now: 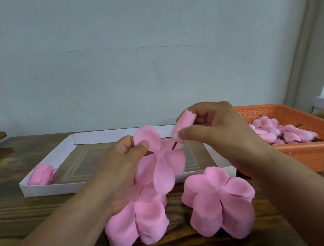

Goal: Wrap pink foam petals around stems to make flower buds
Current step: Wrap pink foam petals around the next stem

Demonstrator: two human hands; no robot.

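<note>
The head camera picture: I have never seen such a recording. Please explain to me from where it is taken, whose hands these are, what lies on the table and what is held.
No machine here: a person works with bare hands, and one camera worn on the head looks forward and down. The left hand pinches a flat pink five-petal foam flower piece. The right hand holds a small rolled pink foam bud on a thin dark stem. On the dark wooden table lie two stacks of pink foam petal pieces. Behind them is a shallow white cardboard tray with one pink foam piece in its corner. The orange perforated plastic basket on the right holds many pink buds.
</note>
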